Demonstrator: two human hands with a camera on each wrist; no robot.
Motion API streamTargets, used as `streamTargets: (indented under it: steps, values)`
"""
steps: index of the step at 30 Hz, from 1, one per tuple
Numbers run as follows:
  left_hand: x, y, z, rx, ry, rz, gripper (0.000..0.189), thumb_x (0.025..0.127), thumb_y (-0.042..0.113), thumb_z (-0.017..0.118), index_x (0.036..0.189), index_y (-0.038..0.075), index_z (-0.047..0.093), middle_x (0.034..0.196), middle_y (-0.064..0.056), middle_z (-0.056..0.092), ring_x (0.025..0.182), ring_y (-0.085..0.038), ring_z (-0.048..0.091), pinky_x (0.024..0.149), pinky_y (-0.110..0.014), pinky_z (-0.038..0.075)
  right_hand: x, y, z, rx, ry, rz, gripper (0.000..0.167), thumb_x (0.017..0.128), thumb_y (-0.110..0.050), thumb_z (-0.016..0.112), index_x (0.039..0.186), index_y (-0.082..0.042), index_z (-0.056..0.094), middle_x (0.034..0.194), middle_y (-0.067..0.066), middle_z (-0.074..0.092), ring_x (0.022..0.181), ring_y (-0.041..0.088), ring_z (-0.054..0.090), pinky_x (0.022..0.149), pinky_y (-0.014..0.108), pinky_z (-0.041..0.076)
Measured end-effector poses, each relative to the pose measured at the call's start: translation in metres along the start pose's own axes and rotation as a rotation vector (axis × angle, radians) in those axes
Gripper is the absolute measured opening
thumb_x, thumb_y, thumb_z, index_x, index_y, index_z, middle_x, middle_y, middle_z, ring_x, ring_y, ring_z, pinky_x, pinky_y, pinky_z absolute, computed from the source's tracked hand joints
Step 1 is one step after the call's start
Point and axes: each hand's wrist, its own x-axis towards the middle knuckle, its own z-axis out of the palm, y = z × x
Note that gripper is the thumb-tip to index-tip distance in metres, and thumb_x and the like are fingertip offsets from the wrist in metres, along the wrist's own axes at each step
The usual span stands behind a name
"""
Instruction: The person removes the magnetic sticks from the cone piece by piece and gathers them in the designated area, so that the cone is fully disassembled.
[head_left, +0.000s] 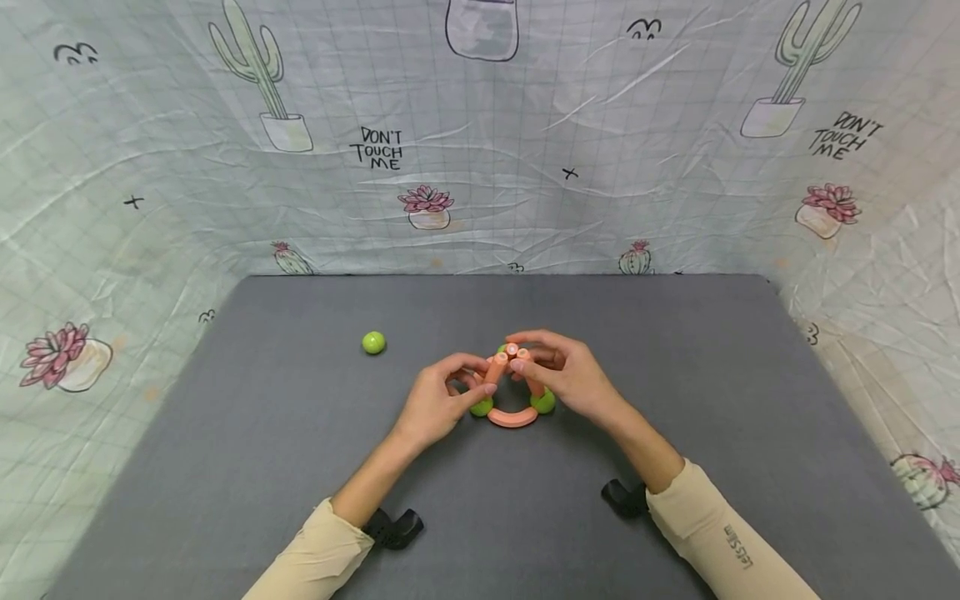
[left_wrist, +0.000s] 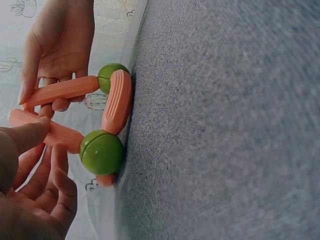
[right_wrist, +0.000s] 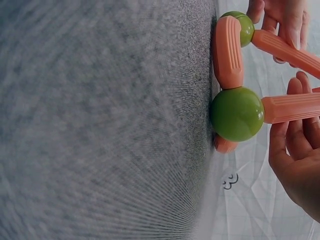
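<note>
A frame of orange rods and green balls stands on the grey table between both hands. Its front curved rod (head_left: 513,418) joins a left green ball (head_left: 482,407) to a right green ball (head_left: 543,402). Upright rods rise from these balls and lean inward, their pale ends close together at the top. My left hand (head_left: 437,402) pinches the left upright rod (left_wrist: 65,136) between thumb and fingers. With its thumb and fingers, my right hand (head_left: 573,375) holds the right upright rod (right_wrist: 291,108). Behind them, another green ball is mostly hidden by the rods and fingers.
A loose green ball (head_left: 373,342) lies on the grey table (head_left: 300,417), to the left of and behind the frame. A patterned curtain (head_left: 510,233) hangs around the back and sides. Black camera mounts (head_left: 393,528) sit beneath the wrists.
</note>
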Motion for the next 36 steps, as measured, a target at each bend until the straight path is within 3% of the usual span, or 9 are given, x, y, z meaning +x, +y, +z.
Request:
streamTargets:
  steps: [7,13,20,25,28,36]
  values:
    - [-0.003,0.000,-0.003,0.004,-0.004,-0.002,0.024,0.092,0.025,0.081,0.114,0.017,0.074,0.089,-0.003,0.074,0.079,-0.013,0.067,0.062,-0.025,0.052,-0.001,0.001,-0.001,0.001,-0.007,-0.007,0.040,0.103,-0.017,0.067,0.142,-0.007,0.061,0.117,0.020,0.077,0.107,0.036,0.075,0.090,0.039,0.062]
    - [-0.005,-0.002,-0.005,-0.035,-0.009,-0.016,0.026,0.093,0.025,0.080,0.117,0.017,0.073,0.096,-0.006,0.074,0.084,-0.014,0.067,0.063,-0.025,0.051,0.000,0.000,-0.002,0.000,-0.010,-0.015,0.040,0.103,-0.017,0.067,0.141,-0.008,0.062,0.115,0.018,0.078,0.109,0.040,0.074,0.089,0.034,0.061]
    - [-0.008,-0.006,-0.009,-0.088,-0.031,0.046,0.035,0.096,0.021,0.078,0.129,0.016,0.069,0.111,-0.007,0.073,0.095,-0.018,0.067,0.069,-0.029,0.052,0.000,-0.001,-0.002,0.010,-0.016,-0.011,0.037,0.103,-0.017,0.067,0.139,-0.013,0.063,0.115,0.018,0.078,0.108,0.038,0.075,0.090,0.037,0.061]
    - [-0.009,-0.004,-0.012,-0.089,-0.010,0.041,0.026,0.097,0.027,0.077,0.122,0.022,0.073,0.112,0.000,0.073,0.101,-0.014,0.066,0.074,-0.028,0.052,0.001,0.000,-0.002,0.015,-0.022,-0.014,0.038,0.103,-0.017,0.067,0.140,-0.009,0.062,0.115,0.018,0.078,0.109,0.040,0.074,0.091,0.036,0.061]
    - [-0.007,0.000,-0.013,-0.101,0.003,0.043,0.024,0.097,0.028,0.076,0.119,0.020,0.073,0.114,0.000,0.072,0.100,-0.016,0.066,0.071,-0.027,0.051,0.001,0.000,-0.001,0.017,-0.025,-0.014,0.040,0.103,-0.017,0.067,0.141,-0.006,0.061,0.116,0.019,0.078,0.110,0.043,0.073,0.091,0.035,0.061]
    - [0.000,0.009,-0.014,-0.137,0.017,0.094,0.024,0.096,0.024,0.077,0.119,0.016,0.073,0.111,-0.002,0.071,0.095,-0.015,0.063,0.060,-0.024,0.048,0.001,0.000,-0.001,0.035,-0.020,-0.011,0.040,0.104,-0.015,0.065,0.141,-0.001,0.060,0.117,0.022,0.077,0.103,0.025,0.077,0.092,0.046,0.061]
